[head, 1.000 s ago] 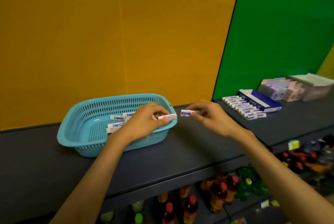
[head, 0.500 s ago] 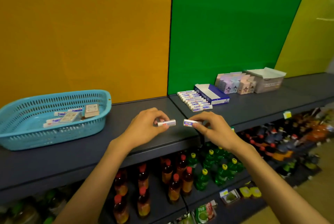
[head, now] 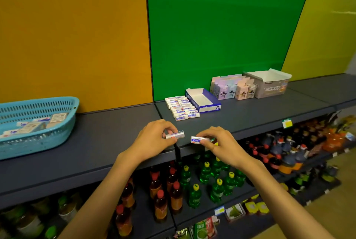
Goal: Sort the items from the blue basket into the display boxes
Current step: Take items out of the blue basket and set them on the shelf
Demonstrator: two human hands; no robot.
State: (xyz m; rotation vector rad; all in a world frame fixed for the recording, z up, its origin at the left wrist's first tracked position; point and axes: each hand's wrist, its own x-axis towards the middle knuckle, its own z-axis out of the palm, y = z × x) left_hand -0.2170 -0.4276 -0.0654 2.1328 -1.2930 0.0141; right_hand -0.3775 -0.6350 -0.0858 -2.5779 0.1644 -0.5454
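Left hand pinches a small white box between thumb and curled fingers, over the front edge of the dark shelf. Right hand pinches a second small box the same way, just beside the first, not touching. Blue basket at far left holds more boxes. Farther back: row of white boxes lying beside an open blue display box; pastel cartons and grey display box behind.

Both hands, each with a small box, now away from the basket.
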